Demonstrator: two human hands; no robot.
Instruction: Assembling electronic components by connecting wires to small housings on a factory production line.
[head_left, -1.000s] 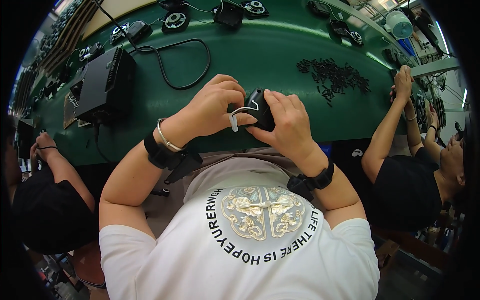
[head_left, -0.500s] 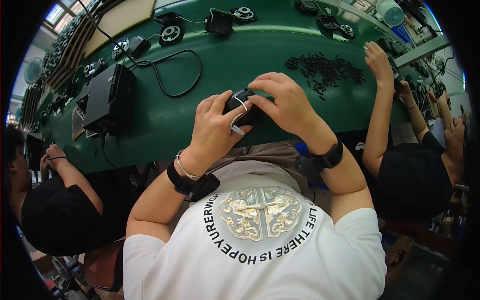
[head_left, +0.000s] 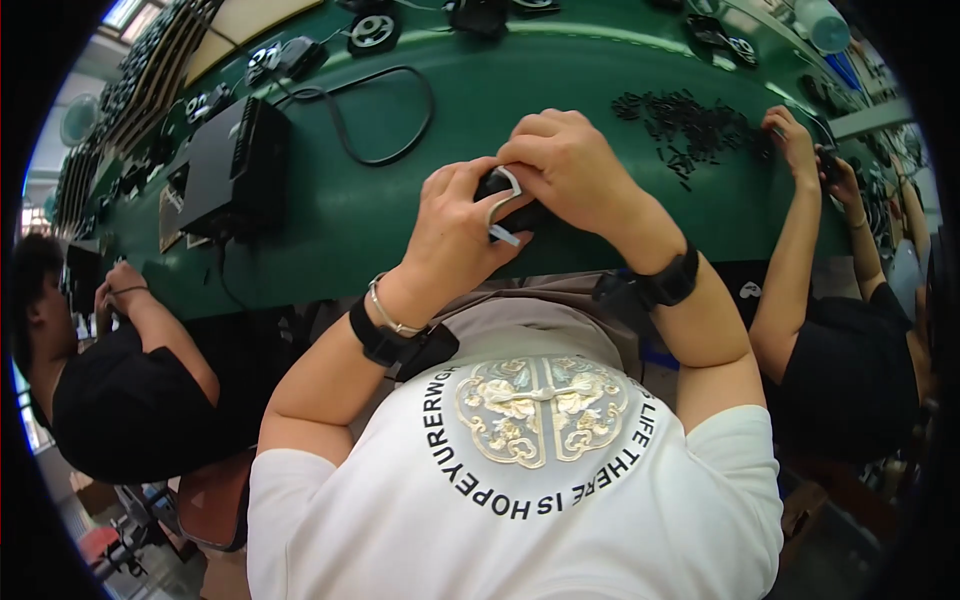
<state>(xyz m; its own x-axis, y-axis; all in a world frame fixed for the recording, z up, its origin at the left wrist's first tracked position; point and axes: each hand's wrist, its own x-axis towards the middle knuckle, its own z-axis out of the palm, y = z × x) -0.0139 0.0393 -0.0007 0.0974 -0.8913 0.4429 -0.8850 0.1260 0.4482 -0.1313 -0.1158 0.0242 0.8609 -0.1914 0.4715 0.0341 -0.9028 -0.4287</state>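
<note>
Dressed in white tee and taupe trousers.
Behind left fingers, banded with silver bangle, then black strap; behind right fingers, with second strap; farther behind both, marked with black letters circling a grey-and-gold medallion.

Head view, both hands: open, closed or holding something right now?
Left hand: closed around the black casing with a white cable.
Right hand: bent at the casing's far end; whether it grips anything cannot be told.

Moderate indoor light, pale glare on the green tabletop, curved fisheye edges, black corners
</note>
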